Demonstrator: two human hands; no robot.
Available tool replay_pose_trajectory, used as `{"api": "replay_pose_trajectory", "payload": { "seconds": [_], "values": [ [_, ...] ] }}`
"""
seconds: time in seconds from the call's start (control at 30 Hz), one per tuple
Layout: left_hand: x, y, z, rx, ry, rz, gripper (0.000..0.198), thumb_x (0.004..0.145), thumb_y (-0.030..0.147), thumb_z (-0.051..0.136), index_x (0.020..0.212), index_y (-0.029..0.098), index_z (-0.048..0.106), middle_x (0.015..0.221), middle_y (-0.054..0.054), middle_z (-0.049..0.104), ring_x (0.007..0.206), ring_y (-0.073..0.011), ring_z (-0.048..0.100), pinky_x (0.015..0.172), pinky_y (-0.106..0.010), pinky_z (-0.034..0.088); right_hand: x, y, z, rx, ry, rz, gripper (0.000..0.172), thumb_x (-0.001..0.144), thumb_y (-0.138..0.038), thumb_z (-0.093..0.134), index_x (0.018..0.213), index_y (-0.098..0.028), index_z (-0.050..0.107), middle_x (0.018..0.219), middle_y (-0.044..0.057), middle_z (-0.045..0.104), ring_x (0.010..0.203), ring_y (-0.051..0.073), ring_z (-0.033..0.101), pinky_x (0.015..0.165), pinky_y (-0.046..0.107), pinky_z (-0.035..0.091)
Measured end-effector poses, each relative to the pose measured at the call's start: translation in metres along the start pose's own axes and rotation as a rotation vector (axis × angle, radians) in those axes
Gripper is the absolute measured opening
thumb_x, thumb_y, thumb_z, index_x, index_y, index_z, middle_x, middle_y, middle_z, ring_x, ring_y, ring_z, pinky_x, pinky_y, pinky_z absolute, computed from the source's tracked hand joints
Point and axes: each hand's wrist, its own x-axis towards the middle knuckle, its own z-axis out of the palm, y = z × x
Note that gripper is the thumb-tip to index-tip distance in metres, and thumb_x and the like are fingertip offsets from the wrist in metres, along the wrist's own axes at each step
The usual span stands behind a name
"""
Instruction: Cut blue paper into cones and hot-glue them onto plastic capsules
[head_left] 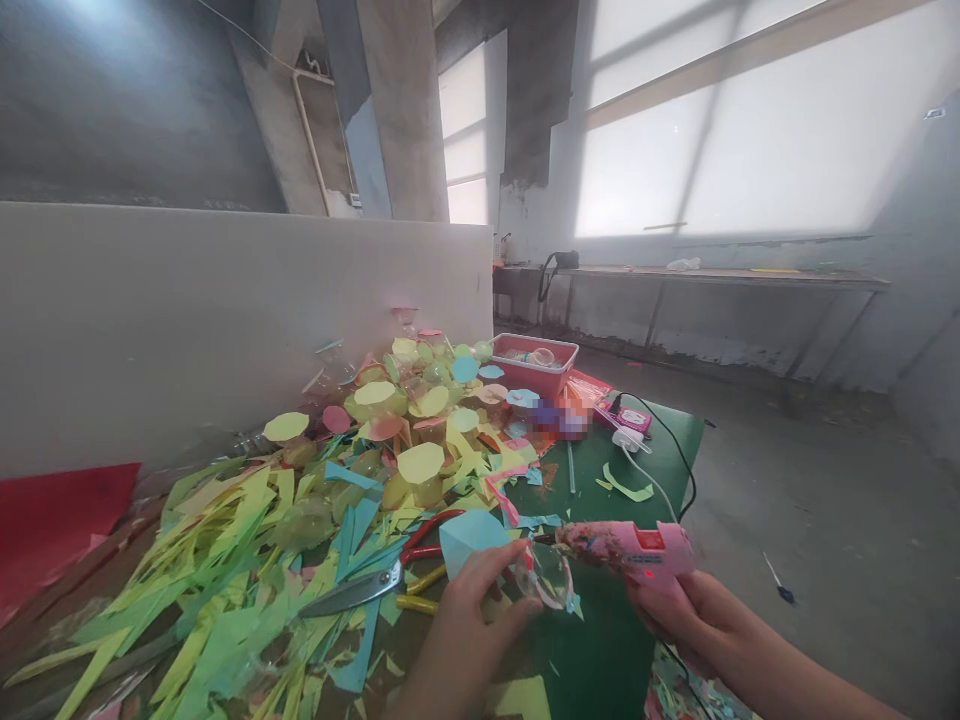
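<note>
My right hand [686, 610] grips a pink hot glue gun [637, 548] whose nozzle points left at a small clear plastic cup [546, 575]. My left hand [472, 620] pinches that cup at the front of the green table mat [600, 640]. A light blue paper piece [469, 537] lies just behind my left hand. Red-handled scissors [375, 580] rest to the left among paper scraps, beside yellow glue sticks [420, 592].
A heap of green, yellow and blue paper scraps [247, 560] and paper-topped clear cups [420, 410] covers the table. A pink tray [534, 366] stands at the back. The gun's cord [660, 440] runs to a plug. A white board [225, 310] walls the left side.
</note>
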Motion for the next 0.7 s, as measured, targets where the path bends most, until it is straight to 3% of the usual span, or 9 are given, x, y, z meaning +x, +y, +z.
{"api": "replay_pose_trajectory", "payload": {
  "seconds": [0.17, 0.37, 0.57, 0.7],
  "values": [
    [-0.0003, 0.0009, -0.0007, -0.004, -0.022, -0.026, 0.045, 0.072, 0.043, 0.07, 0.114, 0.027, 0.07, 0.112, -0.005, 0.068, 0.096, -0.0259, 0.059, 0.089, -0.034, 0.045, -0.0063, -0.0047, -0.0003, -0.008, 0.012, 0.091, 0.048, 0.078, -0.069, 0.051, 0.07, -0.021, 0.049, 0.062, -0.005, 0.035, 0.054, 0.011, 0.028, 0.049, 0.021, 0.032],
    [-0.0001, -0.0005, -0.0003, -0.043, -0.023, -0.018, 0.045, 0.071, 0.042, 0.071, 0.114, 0.028, 0.069, 0.115, -0.005, 0.068, 0.106, -0.0267, 0.058, 0.096, -0.034, 0.042, -0.006, -0.0083, -0.0008, 0.024, -0.014, 0.06, 0.048, 0.078, -0.068, 0.054, 0.075, -0.02, 0.052, 0.066, -0.005, 0.037, 0.059, 0.011, 0.031, 0.053, 0.021, 0.034],
    [0.0008, -0.0027, 0.0007, -0.026, 0.009, -0.057, 0.043, 0.072, 0.039, 0.069, 0.113, 0.028, 0.069, 0.116, -0.004, 0.067, 0.095, -0.0244, 0.059, 0.091, -0.035, 0.044, -0.0032, -0.0006, -0.0019, 0.025, 0.001, 0.03, 0.051, 0.077, -0.069, 0.055, 0.072, -0.018, 0.053, 0.065, -0.005, 0.037, 0.06, 0.011, 0.033, 0.054, 0.021, 0.035],
    [0.0021, -0.0048, 0.0008, -0.005, 0.021, -0.088, 0.046, 0.072, 0.038, 0.067, 0.116, 0.026, 0.067, 0.11, -0.004, 0.069, 0.084, -0.0216, 0.059, 0.082, -0.033, 0.046, -0.0033, -0.0009, -0.0037, 0.002, 0.022, 0.026, 0.056, 0.077, -0.072, 0.051, 0.076, -0.017, 0.063, 0.071, 0.001, 0.051, 0.065, 0.014, 0.044, 0.059, 0.023, 0.041]
  ]
}}
